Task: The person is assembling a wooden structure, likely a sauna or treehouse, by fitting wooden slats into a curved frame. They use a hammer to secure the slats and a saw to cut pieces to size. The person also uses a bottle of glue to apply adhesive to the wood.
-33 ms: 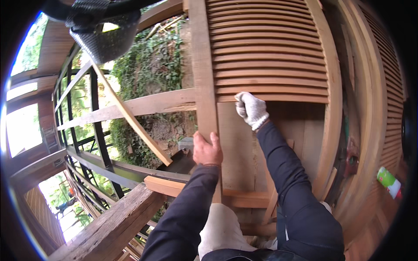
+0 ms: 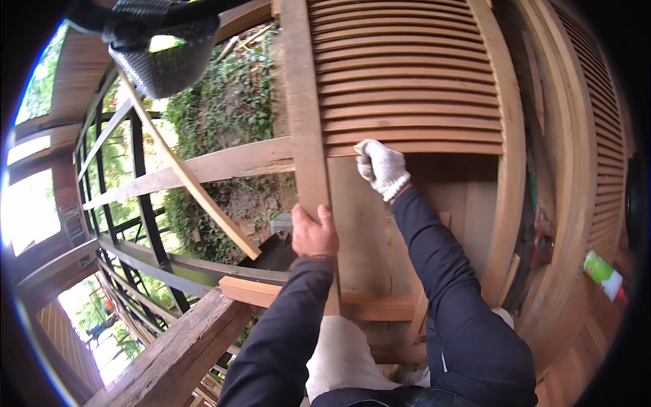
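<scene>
A wooden frame with many horizontal louver slats lies in front of me, its lower part open below the last slat. My left hand, bare, is wrapped round the frame's left side rail, thumb on the upper face. A white knitted glove covers my right hand, which is closed in a fist at the left end of the lowest slat. What that fist holds, if anything, is hidden. Beneath the opening, pale boards show, and a lower cross rail sits near my legs.
A second louvered frame stands at the right. Beside it lies a green and white container. A rough timber beam and a slanting thin strip are at left. Ivy grows on the bank beyond.
The whole scene sits slightly farther left in the picture. Both hands keep their places on the frame, with the right fist still at the lowest slat.
</scene>
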A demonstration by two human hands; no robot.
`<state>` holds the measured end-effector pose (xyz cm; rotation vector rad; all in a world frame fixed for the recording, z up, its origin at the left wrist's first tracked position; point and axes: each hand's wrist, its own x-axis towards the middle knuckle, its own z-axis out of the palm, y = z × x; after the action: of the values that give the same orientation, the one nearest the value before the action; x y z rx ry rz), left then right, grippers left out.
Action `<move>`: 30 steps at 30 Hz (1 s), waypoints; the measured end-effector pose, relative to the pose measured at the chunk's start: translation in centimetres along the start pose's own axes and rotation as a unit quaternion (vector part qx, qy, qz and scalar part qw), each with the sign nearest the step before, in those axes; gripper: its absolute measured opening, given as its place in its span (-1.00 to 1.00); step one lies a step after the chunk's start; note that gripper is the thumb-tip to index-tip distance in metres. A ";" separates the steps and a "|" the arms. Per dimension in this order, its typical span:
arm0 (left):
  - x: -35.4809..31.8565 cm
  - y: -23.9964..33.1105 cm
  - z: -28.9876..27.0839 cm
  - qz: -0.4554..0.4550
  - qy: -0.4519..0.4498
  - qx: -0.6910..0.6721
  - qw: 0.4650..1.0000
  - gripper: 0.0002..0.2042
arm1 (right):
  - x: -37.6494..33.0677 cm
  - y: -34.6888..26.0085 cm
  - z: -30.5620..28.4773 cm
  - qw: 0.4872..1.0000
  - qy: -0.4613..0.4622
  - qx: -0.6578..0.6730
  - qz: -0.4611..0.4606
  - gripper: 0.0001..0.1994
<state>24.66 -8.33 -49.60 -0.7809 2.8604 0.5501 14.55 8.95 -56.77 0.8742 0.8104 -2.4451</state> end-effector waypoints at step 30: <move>0.8 0.0 0.5 0.001 0.019 -0.010 1.000 -0.38 | -34.7 -3.0 -15.3 0.652 0.155 -0.729 -0.137 -0.80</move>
<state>23.96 -8.50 -50.20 -0.8012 2.8955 0.5713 44.26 27.45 -41.93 0.4150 2.5337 -0.9535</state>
